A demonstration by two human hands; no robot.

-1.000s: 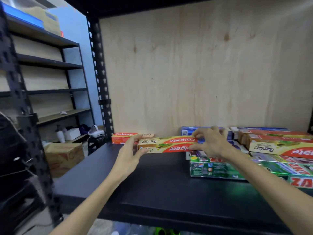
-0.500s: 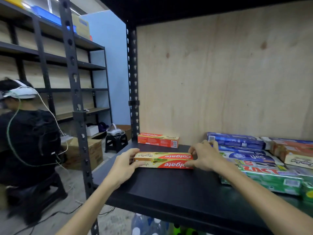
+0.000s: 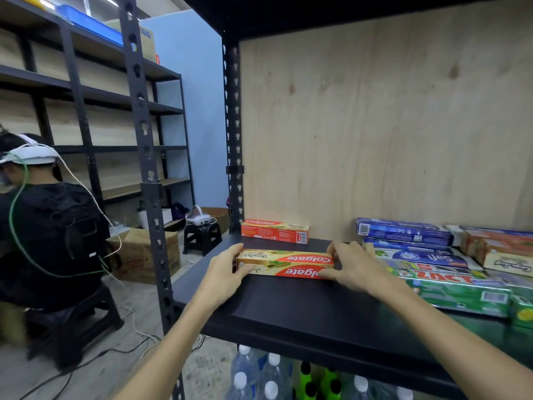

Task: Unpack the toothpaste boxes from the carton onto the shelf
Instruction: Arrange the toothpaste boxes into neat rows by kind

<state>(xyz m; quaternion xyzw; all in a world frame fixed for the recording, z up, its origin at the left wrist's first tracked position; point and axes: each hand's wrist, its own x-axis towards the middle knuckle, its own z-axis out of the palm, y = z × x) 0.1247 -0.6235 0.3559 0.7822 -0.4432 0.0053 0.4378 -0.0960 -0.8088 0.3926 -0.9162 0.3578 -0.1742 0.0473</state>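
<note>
Both hands pinch the long yellow-and-red cardboard toothpaste box (image 3: pixel 285 264) flat on the black metal shelf (image 3: pixel 302 310), left hand (image 3: pixel 223 274) at nine o'clock, right hand (image 3: pixel 353 265) at three, along its axis.

Storage room with metal racks, a seated person and stock on the floor.

At left, a person in black (image 3: pixel 49 235) sits on a dark stool (image 3: pixel 86 321), wearing a white headset (image 3: pixel 31 153) with a green cable (image 3: pixel 17 226) trailing down the back. A cardboard box (image 3: pixel 141 255) stands on the floor just beside a small black stool (image 3: pixel 202 236). Clear water bottles (image 3: pixel 259 373) stand under the near rack.
</note>
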